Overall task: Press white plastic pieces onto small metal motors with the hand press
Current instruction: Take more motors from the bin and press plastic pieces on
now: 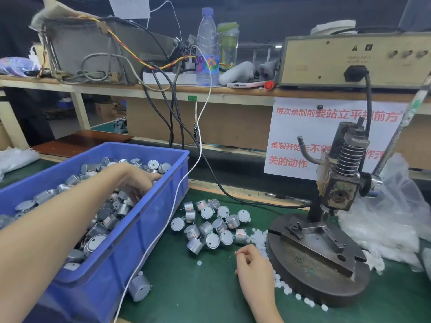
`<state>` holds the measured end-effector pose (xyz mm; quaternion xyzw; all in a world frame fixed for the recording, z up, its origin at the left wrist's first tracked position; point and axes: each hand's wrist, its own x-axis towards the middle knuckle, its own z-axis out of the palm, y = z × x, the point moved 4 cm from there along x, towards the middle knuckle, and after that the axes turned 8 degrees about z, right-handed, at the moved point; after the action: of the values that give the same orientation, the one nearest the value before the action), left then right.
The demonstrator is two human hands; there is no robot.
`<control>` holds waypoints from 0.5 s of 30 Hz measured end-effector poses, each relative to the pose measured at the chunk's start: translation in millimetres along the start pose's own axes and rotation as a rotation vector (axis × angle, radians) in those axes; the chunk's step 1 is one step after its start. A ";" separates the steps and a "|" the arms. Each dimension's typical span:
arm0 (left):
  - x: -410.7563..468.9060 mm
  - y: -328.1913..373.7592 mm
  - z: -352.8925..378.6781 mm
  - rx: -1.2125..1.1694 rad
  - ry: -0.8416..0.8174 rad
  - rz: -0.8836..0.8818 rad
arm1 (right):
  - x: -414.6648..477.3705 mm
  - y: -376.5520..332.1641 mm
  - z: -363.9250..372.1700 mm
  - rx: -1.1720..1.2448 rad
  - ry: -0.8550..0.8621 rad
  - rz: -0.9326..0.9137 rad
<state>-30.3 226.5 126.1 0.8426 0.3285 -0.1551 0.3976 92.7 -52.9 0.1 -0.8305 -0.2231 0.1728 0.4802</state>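
Left hand (137, 180) outstretched, fingers (151, 177) bent down, right hand (254, 266) curled

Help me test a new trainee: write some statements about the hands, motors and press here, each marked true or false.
1. The left hand reaches into the blue crate of motors. True.
2. A motor sits on the press, ready for pressing. False: its plate holds no motor.
3. Loose motors lie on the green mat between the crate and the press. True.
4. The right hand holds the press lever. False: it rests on the mat, fingers curled, beside the white plastic pieces.
5. The water bottle lies on the mat. False: it stands upright on the shelf.
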 end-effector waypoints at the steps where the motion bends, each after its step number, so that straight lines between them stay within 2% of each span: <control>1: 0.4 -2.3 -0.1 -0.018 0.011 0.002 | 0.1 -0.1 -0.1 0.003 -0.001 -0.001; 6: 1.5 -8.5 4.3 -0.173 0.042 0.027 | -1.0 -0.6 -1.0 0.012 0.005 -0.005; 11: 5.3 -12.7 6.1 -0.204 0.129 0.060 | -0.5 -1.2 -0.7 0.011 0.005 -0.005; 15: 5.8 -16.6 6.7 -0.266 0.135 0.084 | -0.3 -0.6 -0.8 0.021 0.004 0.000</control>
<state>-37.3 231.5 109.4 0.8041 0.3365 -0.0363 0.4887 92.6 -53.3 1.0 -0.8258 -0.2201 0.1735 0.4895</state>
